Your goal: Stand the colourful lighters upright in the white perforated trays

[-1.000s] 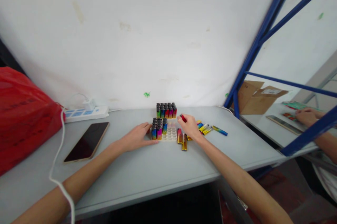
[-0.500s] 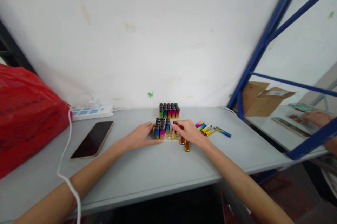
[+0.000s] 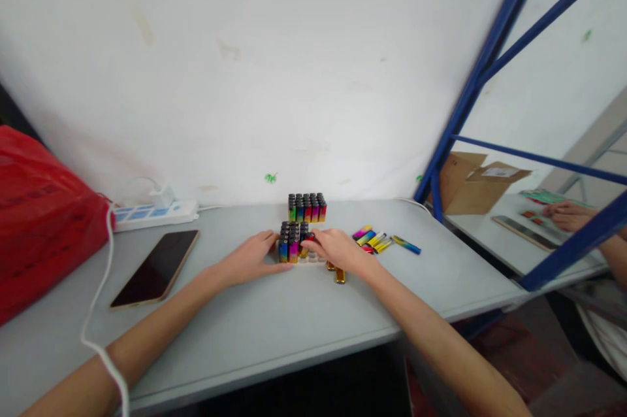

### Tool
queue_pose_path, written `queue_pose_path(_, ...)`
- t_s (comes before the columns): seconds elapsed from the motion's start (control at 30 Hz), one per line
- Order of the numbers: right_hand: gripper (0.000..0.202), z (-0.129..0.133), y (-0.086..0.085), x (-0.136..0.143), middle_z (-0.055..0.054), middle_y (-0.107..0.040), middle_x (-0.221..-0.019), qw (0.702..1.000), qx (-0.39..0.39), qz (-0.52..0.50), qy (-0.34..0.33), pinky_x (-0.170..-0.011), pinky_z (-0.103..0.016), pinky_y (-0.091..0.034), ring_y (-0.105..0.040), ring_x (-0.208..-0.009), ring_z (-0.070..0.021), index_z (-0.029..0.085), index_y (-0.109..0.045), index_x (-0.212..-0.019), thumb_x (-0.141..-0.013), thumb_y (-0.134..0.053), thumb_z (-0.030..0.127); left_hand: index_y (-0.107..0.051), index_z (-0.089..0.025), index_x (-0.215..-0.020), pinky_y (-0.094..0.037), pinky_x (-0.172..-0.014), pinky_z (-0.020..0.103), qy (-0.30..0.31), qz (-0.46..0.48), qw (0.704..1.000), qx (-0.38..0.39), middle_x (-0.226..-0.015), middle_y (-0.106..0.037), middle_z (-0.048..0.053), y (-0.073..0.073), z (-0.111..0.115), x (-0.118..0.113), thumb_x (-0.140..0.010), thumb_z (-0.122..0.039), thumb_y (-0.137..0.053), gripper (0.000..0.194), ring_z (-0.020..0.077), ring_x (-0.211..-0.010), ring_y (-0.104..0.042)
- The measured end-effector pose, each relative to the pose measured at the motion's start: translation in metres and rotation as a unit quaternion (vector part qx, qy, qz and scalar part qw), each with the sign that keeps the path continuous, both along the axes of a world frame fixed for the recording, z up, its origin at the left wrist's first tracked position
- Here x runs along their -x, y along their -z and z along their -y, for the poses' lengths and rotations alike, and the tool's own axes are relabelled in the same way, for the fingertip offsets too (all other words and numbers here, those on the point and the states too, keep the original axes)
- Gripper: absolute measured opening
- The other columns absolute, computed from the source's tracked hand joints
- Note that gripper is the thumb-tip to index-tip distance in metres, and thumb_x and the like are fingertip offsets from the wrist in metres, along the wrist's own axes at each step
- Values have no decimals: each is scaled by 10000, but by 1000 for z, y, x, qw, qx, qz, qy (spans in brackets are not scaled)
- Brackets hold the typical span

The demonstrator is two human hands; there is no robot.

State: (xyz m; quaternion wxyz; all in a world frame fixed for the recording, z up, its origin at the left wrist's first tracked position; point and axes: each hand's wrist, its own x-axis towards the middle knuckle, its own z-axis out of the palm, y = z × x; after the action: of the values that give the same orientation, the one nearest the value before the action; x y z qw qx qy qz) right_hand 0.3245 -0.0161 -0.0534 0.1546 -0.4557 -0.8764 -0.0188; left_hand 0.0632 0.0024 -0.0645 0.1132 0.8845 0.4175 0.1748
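My right hand (image 3: 340,251) pinches a lighter (image 3: 304,246) with a dark top and holds it upright at the row of standing lighters (image 3: 292,247). They stand in a white slotted tray (image 3: 313,259), whose right part shows bare slots. My left hand (image 3: 253,256) rests at the tray's left side, thumb along the front edge and fingers behind, holding it. Gold lighters (image 3: 340,276) lie beside the tray, partly under my right hand. Behind stands a full block of multicoloured lighters (image 3: 307,208) with black tops.
Several loose lighters (image 3: 377,242) lie to the right. On the left are a phone (image 3: 154,270), a power strip (image 3: 157,214), a white cable (image 3: 98,293) and a red bag (image 3: 44,227). Past a blue frame (image 3: 443,136) are a cardboard box (image 3: 482,188) and another person's hands (image 3: 571,214).
My right hand has moved left with the lighter, from over the bare slots to against the standing lighters. My left hand stays at the tray. The whole view has shifted slightly.
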Motion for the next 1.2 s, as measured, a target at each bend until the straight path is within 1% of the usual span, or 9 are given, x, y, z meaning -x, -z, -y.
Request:
queue_pose_path(0.2, 563, 10, -1, 18, -172, -787, -984, 994, 13, 76, 80, -717, -323, -490, -755, -857, -282, 146, -686, -1165, -1111, -325, 574, -684, -210, -1093, -542, -886, 417, 4, 14, 1000, 4, -1076, -732, 111, 1, -2, 0, -811, -793, -660, 648, 327, -976, -688)
queue_pose_path(0.33, 635, 13, -7, 7, -137, -782, -967, 996, 44, 72, 42, -761, -299, -470, -741, -890, -253, 175, -723, -1041, -1096, -293, 639, -693, -205, -1068, -545, -860, 409, -2, 11, 1000, 3, -1031, -726, 106, 0, -2, 0, -809, -804, -652, 654, 317, -941, -683)
queue_pose_path(0.47, 521, -2, -19, -41, -82, -764, -903, 998, 45, -18, 45, -792, -282, -448, -705, -851, -202, 190, -715, -979, -1136, -338, 514, -697, -201, -1078, -545, -855, 411, -5, 4, 1000, 9, -1026, -720, 108, -2, -1, -1, -808, -820, -642, 677, 315, -927, -683)
queue_pose_path(0.6, 306, -17, -29, -116, -103, -774, -1000, 992, 12, -104, 77, -863, -315, -496, -700, -904, -210, 166, -731, -1061, -1084, -493, 356, -704, -198, -1034, -551, -855, 425, -17, 10, 1000, 17, -1025, -724, 115, -3, 0, -1, -778, -843, -648, 696, 333, -926, -696)
queue_pose_path(0.7, 275, -12, -26, -168, -128, -766, -1182, 992, 35, -102, 72, -959, -371, -525, -707, -1042, -244, 191, -752, -1148, -1011, -570, 346, -700, -197, -1042, -553, -873, 430, -15, 15, 999, 24, -1064, -725, 120, -4, 0, -2, -776, -838, -651, 695, 342, -958, -702)
queue_pose_path(0.8, 311, 0, -14, -198, -129, -763, -1244, 990, 90, -80, 76, -1047, -435, -512, -702, -1144, -296, 213, -762, -1187, -933, -658, 359, -689, -192, -1052, -551, -878, 429, -12, 8, 1000, 24, -1056, -720, 120, -3, 0, -2, -795, -827, -641, 687, 338, -958, -697)
queue_pose_path(0.9, 329, 6, -1, -206, -132, -768, -1237, 985, 131, -97, 55, -1052, -451, -512, -707, -1142, -309, 202, -762, -1197, -922, -662, 354, -687, -193, -1042, -549, -878, 425, -11, 9, 1000, 19, -1040, -716, 115, -2, 0, -1, -795, -827, -642, 681, 331, -948, -693)
queue_pose_path(1.0, 343, 2, 8, -203, -140, -778, -1175, 983, 129, -122, 52, -1001, -459, -529, -715, -1073, -316, 193, -776, -1167, -915, -687, 407, -686, -199, -1038, -546, -865, 420, -10, 14, 1000, 14, -1056, -714, 116, 0, -1, -1, -792, -827, -648, 675, 326, -943, -689)
queue_pose_path(1.2, 434, -8, 10, -197, -121, -785, -1060, 966, 172, -187, 40, -889, -410, -557, -718, -947, -283, 172, -789, -1036, -850, -762, 563, -657, -201, -1007, -540, -853, 410, -14, -4, 1000, 17, -1029, -696, 105, -1, 0, -2, -796, -845, -629, 678, 316, -938, -681)
